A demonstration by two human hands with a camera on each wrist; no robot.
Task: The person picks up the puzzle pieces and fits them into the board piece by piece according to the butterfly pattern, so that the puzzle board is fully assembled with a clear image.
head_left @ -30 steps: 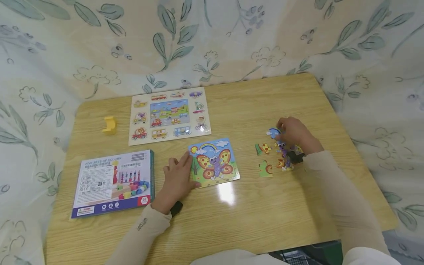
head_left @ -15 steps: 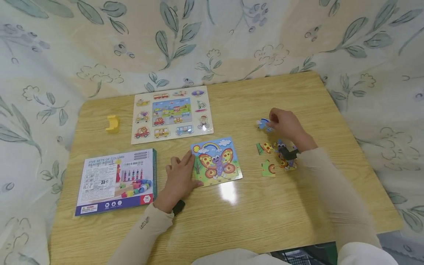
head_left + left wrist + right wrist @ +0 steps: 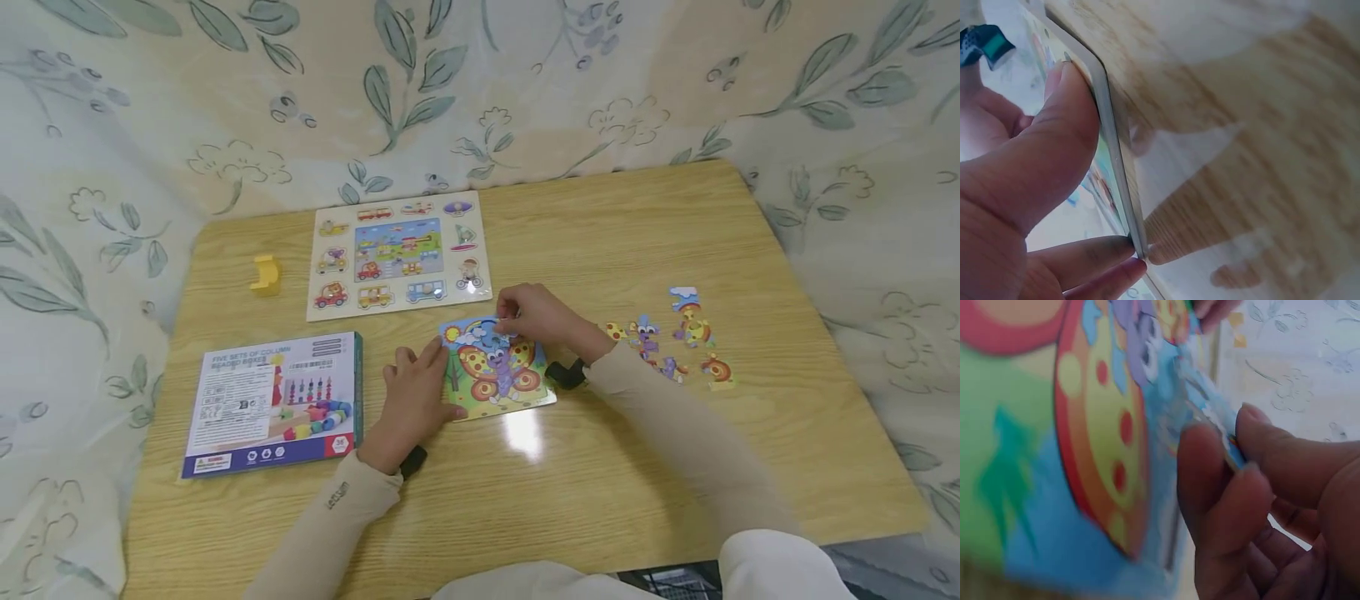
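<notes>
Left fingers gripping the board, square the blue piece pinched in right fingers to the bench's far edge.

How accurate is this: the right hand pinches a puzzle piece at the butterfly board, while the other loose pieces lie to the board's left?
Wrong side: the loose pieces lie to the right of the butterfly board, as the head view shows. The right hand does pinch a puzzle piece at the board.

A colourful butterfly board lies flat, a blue piece tilted over its far side, loose pieces scattered right.
</notes>
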